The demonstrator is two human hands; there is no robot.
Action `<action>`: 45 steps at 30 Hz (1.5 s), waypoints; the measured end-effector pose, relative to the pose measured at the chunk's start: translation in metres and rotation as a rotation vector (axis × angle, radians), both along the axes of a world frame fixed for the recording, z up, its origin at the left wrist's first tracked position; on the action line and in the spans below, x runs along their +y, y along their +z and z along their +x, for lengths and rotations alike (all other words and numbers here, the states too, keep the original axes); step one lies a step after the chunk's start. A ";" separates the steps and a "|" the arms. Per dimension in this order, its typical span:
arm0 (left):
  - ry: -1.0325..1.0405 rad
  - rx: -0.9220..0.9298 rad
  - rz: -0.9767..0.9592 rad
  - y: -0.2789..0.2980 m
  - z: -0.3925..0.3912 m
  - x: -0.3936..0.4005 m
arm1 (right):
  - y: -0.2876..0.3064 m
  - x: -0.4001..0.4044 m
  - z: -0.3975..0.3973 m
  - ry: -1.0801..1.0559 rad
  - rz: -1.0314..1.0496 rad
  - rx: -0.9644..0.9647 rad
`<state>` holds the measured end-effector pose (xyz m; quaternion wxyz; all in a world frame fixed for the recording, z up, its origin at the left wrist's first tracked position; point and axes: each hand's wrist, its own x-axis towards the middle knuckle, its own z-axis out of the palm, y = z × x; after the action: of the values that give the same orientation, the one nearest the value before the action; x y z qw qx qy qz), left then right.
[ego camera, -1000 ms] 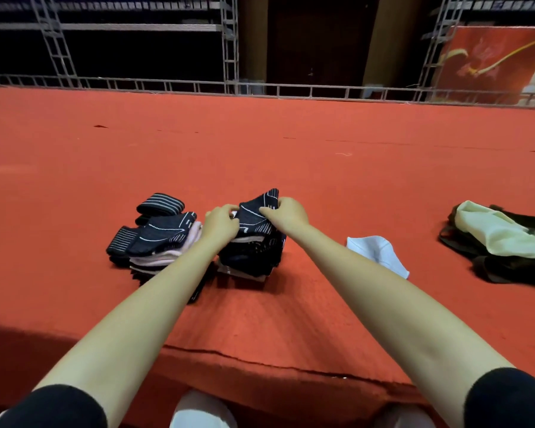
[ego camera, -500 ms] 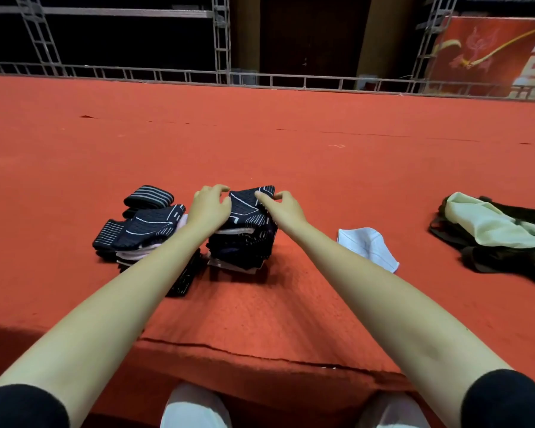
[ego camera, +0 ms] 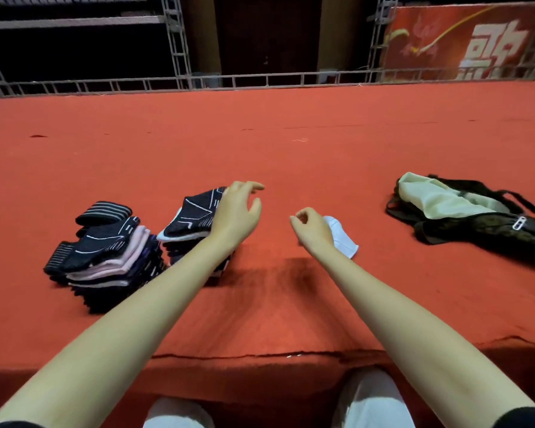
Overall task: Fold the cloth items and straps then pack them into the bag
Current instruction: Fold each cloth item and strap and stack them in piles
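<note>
Two stacks of folded cloth items lie on the red carpet. The left stack (ego camera: 105,254) is dark and pink with a striped strap on top. The middle stack (ego camera: 192,220) is black with white lines. My left hand (ego camera: 238,211) hovers over the middle stack's right side, fingers relaxed, holding nothing. My right hand (ego camera: 309,227) is loosely curled and empty, just left of a white cloth (ego camera: 342,236) and partly covering it. The black bag (ego camera: 476,220) lies at the right with a pale green lining showing.
The red carpeted platform (ego camera: 291,149) runs far ahead to a metal railing (ego camera: 260,78). Its front edge (ego camera: 260,356) drops off near my knees. A red banner (ego camera: 464,38) hangs at the back right.
Both hands have let go of the middle stack. My left hand lifted above it and my right hand moved right toward the white cloth.
</note>
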<state>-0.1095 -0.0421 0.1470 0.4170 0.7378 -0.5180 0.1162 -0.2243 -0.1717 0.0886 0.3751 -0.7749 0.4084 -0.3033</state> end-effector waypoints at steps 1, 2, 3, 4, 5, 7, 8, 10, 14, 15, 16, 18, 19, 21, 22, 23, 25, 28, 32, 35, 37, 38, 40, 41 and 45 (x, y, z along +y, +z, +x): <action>-0.046 -0.003 0.018 -0.009 -0.009 -0.007 | -0.008 -0.008 -0.016 -0.061 -0.045 -0.007; -0.085 0.000 0.059 -0.020 -0.017 -0.015 | -0.016 -0.016 -0.033 -0.127 -0.088 0.008; -0.110 0.007 0.116 -0.033 -0.023 -0.023 | -0.025 -0.024 -0.048 -0.185 -0.121 0.043; -0.120 0.022 0.174 -0.047 -0.029 -0.031 | -0.032 -0.029 -0.062 -0.231 -0.119 0.098; -0.116 0.044 0.228 -0.060 -0.034 -0.039 | -0.038 -0.033 -0.074 -0.255 -0.090 0.148; -0.099 0.090 0.325 -0.085 -0.041 -0.054 | -0.050 -0.041 -0.090 -0.247 0.021 0.233; -0.090 0.115 0.370 -0.094 -0.042 -0.062 | -0.055 -0.043 -0.095 -0.231 0.076 0.272; -0.054 0.180 0.437 -0.108 -0.044 -0.077 | -0.064 -0.051 -0.098 -0.214 0.151 0.331; 0.037 0.360 0.497 -0.124 -0.041 -0.104 | -0.061 -0.058 -0.094 -0.214 0.236 0.354; 0.056 0.401 0.502 -0.126 -0.040 -0.111 | -0.059 -0.060 -0.092 -0.218 0.240 0.367; 0.071 0.437 0.498 -0.126 -0.039 -0.117 | -0.058 -0.062 -0.090 -0.229 0.241 0.385; 0.060 0.511 0.478 -0.126 -0.038 -0.131 | -0.059 -0.067 -0.086 -0.239 0.236 0.422; 0.029 0.556 0.460 -0.124 -0.040 -0.137 | -0.060 -0.069 -0.084 -0.240 0.228 0.447; -0.061 0.689 0.385 -0.124 -0.044 -0.148 | -0.062 -0.072 -0.082 -0.235 0.200 0.496; -0.086 0.760 0.327 -0.125 -0.046 -0.151 | -0.063 -0.072 -0.082 -0.233 0.181 0.511; -0.093 0.818 0.265 -0.125 -0.048 -0.152 | -0.065 -0.073 -0.082 -0.225 0.168 0.518; -0.066 0.901 0.175 -0.124 -0.049 -0.149 | -0.069 -0.074 -0.084 -0.201 0.160 0.482; -0.043 0.927 0.113 -0.122 -0.045 -0.134 | -0.077 -0.069 -0.094 -0.193 0.255 0.164; 0.007 0.889 0.025 -0.112 -0.040 -0.094 | -0.066 -0.055 -0.112 -0.222 0.428 -0.389; 0.043 0.836 0.025 -0.103 -0.039 -0.058 | -0.056 -0.052 -0.119 -0.218 0.482 -0.516; 0.034 0.763 0.094 -0.101 -0.039 -0.034 | -0.055 -0.049 -0.120 -0.207 0.429 -0.424; 0.019 0.724 0.131 -0.101 -0.040 -0.023 | -0.057 -0.048 -0.121 -0.194 0.406 -0.368; -0.002 0.620 0.215 -0.106 -0.043 -0.002 | -0.061 -0.044 -0.121 -0.182 0.364 -0.252; 0.002 0.558 0.271 -0.109 -0.046 0.005 | -0.062 -0.043 -0.121 -0.196 0.337 -0.202; 0.051 0.359 0.462 -0.121 -0.042 0.024 | -0.051 -0.032 -0.109 -0.155 0.255 -0.194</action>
<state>-0.1520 -0.0177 0.0256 0.3200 0.8348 -0.4298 -0.1265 -0.3333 -0.2038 0.0371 0.4837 -0.6544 0.4638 -0.3503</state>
